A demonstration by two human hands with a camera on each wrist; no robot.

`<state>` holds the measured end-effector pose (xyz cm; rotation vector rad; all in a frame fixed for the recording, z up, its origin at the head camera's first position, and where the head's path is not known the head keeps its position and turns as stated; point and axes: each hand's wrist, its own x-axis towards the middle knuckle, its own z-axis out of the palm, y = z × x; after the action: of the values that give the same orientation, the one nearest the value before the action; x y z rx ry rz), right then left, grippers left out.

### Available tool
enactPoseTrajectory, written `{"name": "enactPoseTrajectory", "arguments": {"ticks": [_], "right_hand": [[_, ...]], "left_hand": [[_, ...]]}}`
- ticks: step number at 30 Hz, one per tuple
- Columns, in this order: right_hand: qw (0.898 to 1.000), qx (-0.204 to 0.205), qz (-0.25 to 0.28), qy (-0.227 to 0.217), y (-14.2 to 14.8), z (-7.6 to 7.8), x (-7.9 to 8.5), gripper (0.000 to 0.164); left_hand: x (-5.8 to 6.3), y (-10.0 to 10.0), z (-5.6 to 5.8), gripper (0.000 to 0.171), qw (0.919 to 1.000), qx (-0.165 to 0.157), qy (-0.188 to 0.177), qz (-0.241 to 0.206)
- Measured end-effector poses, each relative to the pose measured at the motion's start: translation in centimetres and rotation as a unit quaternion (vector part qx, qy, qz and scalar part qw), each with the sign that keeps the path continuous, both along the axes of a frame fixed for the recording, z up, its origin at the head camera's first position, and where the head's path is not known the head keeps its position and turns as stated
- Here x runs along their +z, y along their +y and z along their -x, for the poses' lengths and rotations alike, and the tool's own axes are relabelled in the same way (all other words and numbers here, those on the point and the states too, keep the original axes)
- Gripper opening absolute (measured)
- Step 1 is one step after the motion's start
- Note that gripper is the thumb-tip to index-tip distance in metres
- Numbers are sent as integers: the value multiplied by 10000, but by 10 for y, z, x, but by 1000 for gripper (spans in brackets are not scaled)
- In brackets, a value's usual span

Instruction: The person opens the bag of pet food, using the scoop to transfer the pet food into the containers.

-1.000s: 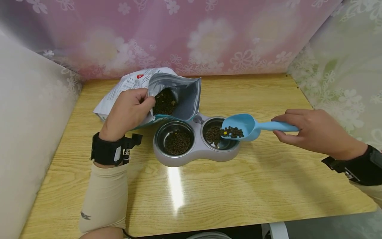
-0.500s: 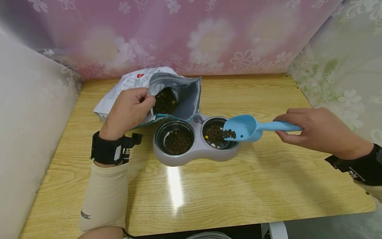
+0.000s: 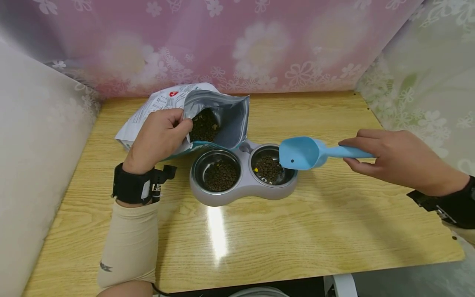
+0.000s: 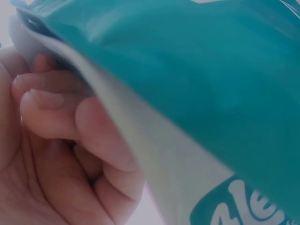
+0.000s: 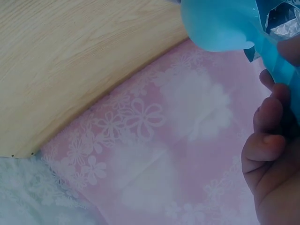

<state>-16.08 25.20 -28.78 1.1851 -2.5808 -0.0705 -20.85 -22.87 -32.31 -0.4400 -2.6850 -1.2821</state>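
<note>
In the head view my left hand (image 3: 159, 138) pinches the near-left edge of an opened pet food bag (image 3: 230, 119), whose silver-lined mouth shows dark kibble inside. The left wrist view has the bag's teal and white outside (image 4: 211, 79) beside my curled fingers. My right hand (image 3: 393, 159) grips the handle of a light blue scoop (image 3: 300, 152); a single dark piece lies in it. The scoop's front hangs over the right edge of the right steel bowl (image 3: 269, 169), which holds kibble with one yellow piece. Kibble also lies in the left steel bowl (image 3: 219, 171).
Both bowls sit in a pale grey double stand (image 3: 245, 191) on the wood-grain table (image 3: 282, 239). A pink flowered backdrop (image 3: 259, 45) rises behind the table. A pale panel (image 3: 37, 136) stands on the left and a green flowered one (image 3: 426, 90) on the right.
Kibble has slid from the scoop into the right bowl, the yellow piece with it. The scoop has since risen and moved slightly right. My left hand stays on the bag.
</note>
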Motion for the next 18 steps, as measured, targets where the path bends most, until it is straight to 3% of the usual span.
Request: {"name": "enactPoseTrajectory", "arguments": {"ticks": [11, 18], "right_hand": [[9997, 191, -78, 118, 0, 0, 4, 74], [9999, 84, 0, 107, -2, 6, 9, 74]], "left_hand": [[-1, -1, 0, 34, 10000, 1, -36, 3], [0, -2, -1, 35, 10000, -2, -10, -9]]}}
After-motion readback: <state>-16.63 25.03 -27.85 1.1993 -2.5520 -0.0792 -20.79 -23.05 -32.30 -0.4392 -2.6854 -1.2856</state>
